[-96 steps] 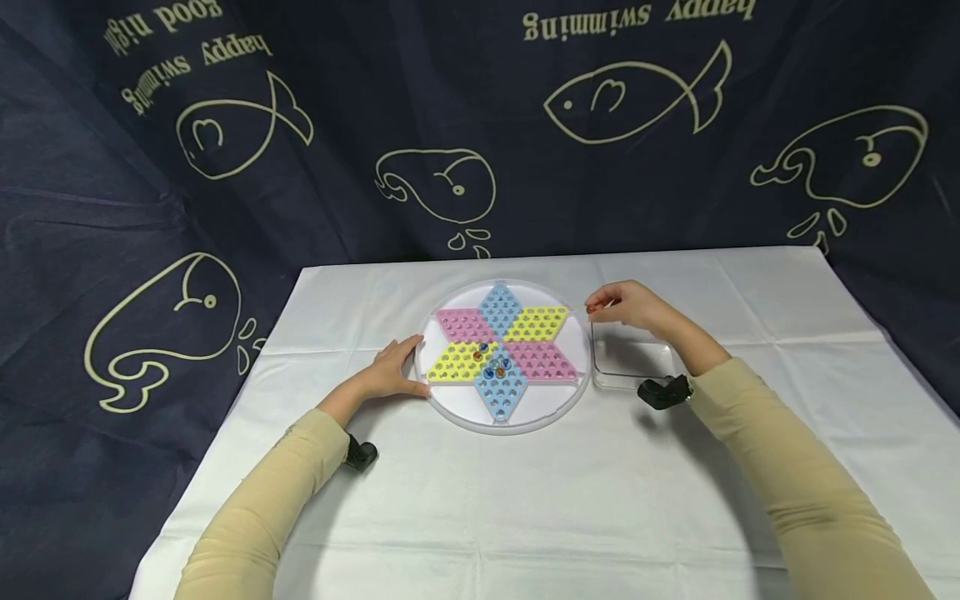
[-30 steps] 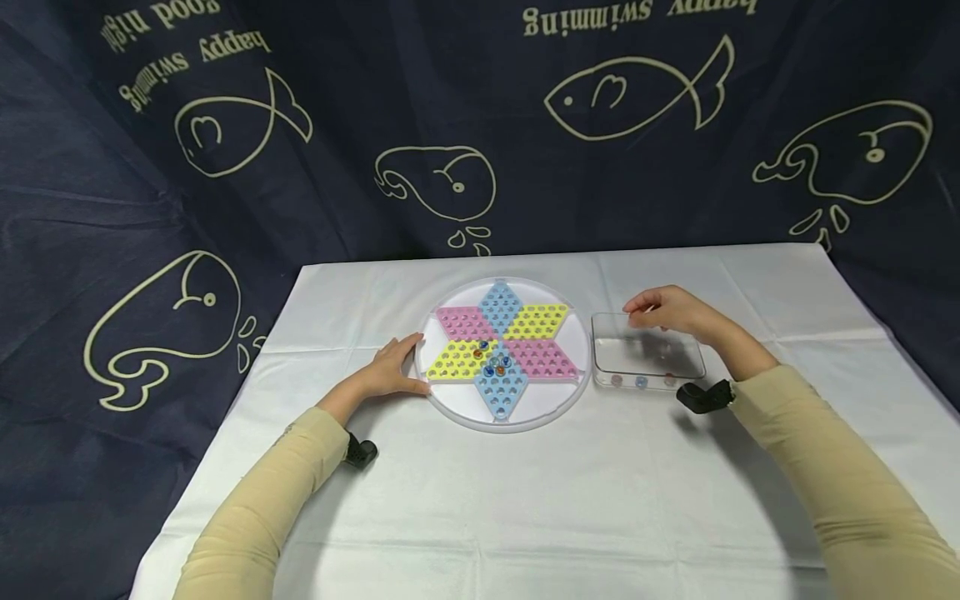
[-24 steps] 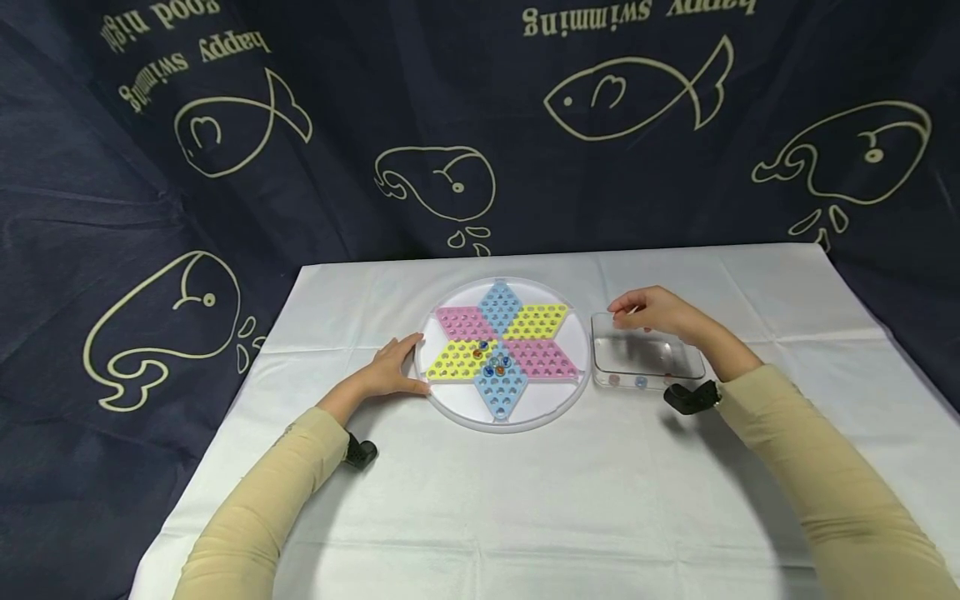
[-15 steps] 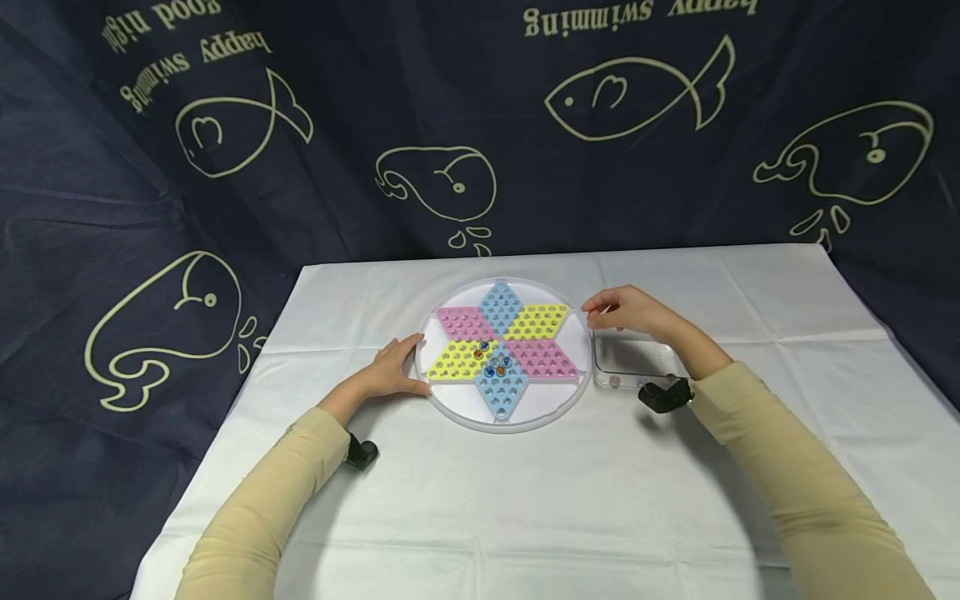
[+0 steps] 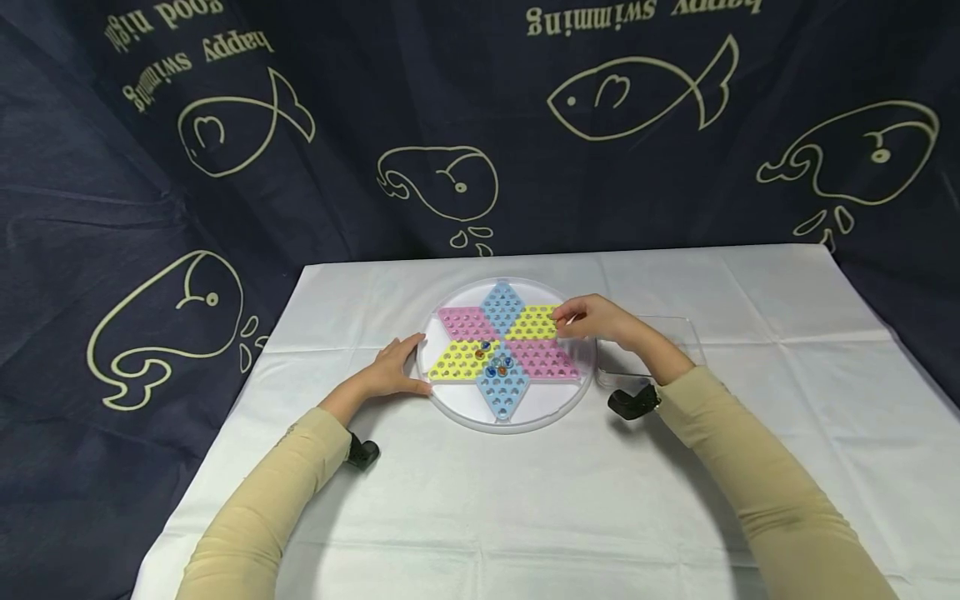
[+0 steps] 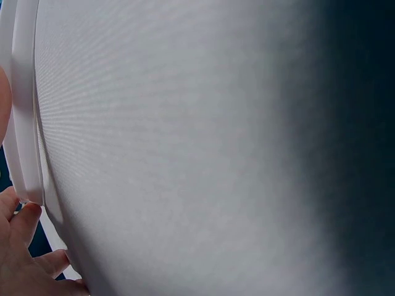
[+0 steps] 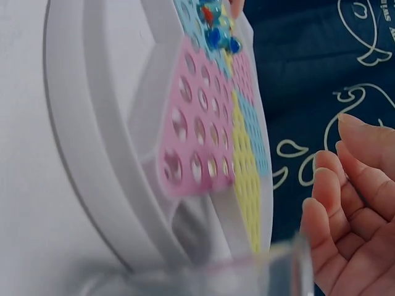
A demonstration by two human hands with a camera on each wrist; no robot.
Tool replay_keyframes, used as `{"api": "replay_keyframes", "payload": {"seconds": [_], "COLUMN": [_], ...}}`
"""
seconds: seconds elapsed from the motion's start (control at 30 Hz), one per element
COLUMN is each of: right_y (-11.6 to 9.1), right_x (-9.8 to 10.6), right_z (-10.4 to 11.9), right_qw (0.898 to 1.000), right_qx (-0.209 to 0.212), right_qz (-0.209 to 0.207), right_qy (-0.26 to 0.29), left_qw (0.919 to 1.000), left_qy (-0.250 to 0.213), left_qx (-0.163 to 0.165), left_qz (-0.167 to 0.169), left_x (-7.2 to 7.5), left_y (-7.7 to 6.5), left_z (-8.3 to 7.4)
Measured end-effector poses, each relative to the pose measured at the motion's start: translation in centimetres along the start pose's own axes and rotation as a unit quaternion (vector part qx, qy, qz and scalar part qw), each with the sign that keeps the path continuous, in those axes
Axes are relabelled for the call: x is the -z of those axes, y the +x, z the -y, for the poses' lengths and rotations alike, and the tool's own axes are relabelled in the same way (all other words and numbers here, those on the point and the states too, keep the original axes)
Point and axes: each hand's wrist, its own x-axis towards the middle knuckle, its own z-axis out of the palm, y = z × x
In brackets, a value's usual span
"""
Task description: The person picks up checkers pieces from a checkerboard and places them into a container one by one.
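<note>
A round white Chinese checkers board (image 5: 468,404) lies on the table, its star in pink, yellow and blue. Glass marbles (image 5: 502,371) in blue, orange and clear sit where the near blue and left yellow points meet. My left hand (image 5: 384,371) rests against the board's left rim, thumb and fingers spread. Over the right yellow point, my right hand (image 5: 596,321) pinches a small marble with thumb and fingertips; the marble is mostly hidden. In the right wrist view the fingers (image 7: 327,185) of that hand curl beside the board, the marble not showing.
A clear plastic box (image 5: 678,318) stands just right of the board, partly covered by my right forearm. White cloth (image 5: 450,500) covers the table. Behind it hangs a dark blue curtain (image 5: 337,100) with fish and whale drawings. Each wrist wears a black camera (image 5: 633,402).
From above the clear box, my right hand has moved left past the box's edge and over the board's yellow point. My left hand stays at the rim; the marbles on the board are unchanged.
</note>
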Motion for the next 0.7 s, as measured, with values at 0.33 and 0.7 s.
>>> {"api": "replay_keyframes", "payload": {"seconds": [0.33,0.7], "right_y": [1.0,1.3], "right_x": [-2.2,-4.3], "right_z": [0.5,1.1], "right_qw": [1.000,0.999], "right_qx": [0.020,0.041], "right_qz": [0.018,0.027], "right_qy": [0.013,-0.005], "left_qw": [1.0000,1.0000], "left_qy": [0.001,0.007], "left_qx": [0.001,-0.003], "left_qz": [0.000,-0.002], "left_x": [0.0,-0.1], "left_y": [0.0,0.3], "left_z": [0.1,0.4]}}
